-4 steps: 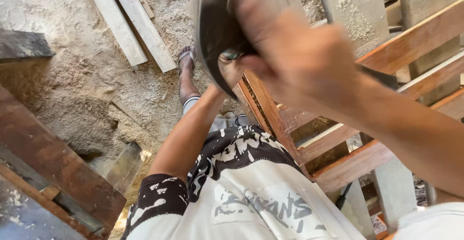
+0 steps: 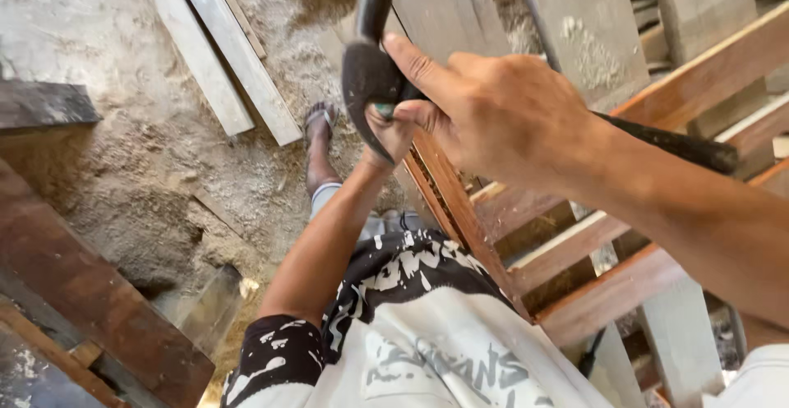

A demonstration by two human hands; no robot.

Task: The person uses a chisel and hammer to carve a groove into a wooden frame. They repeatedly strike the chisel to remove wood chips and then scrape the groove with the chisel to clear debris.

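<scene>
My right hand (image 2: 509,112) is shut around a dark hammer (image 2: 368,75), gripping close to its head. The black handle sticks out to the right, past my wrist. Just under the hammer head, my left hand (image 2: 385,138) reaches forward with fingers pinched together against the upper end of a reddish wooden frame (image 2: 460,211). Something small sits between those fingers, but I cannot tell what. My left arm stretches out from a black and white patterned shirt (image 2: 394,326).
Pale planks (image 2: 222,55) lie on the sawdust-covered ground at the upper left. Dark reddish boards (image 2: 90,293) run along the lower left. Grey posts (image 2: 575,30) and more wooden rails (image 2: 608,293) stand to the right. A sandalled foot (image 2: 319,124) rests on the ground.
My right hand and the hammer have dropped slightly, away from the camera and toward my left hand. The left hand stays at the frame.
</scene>
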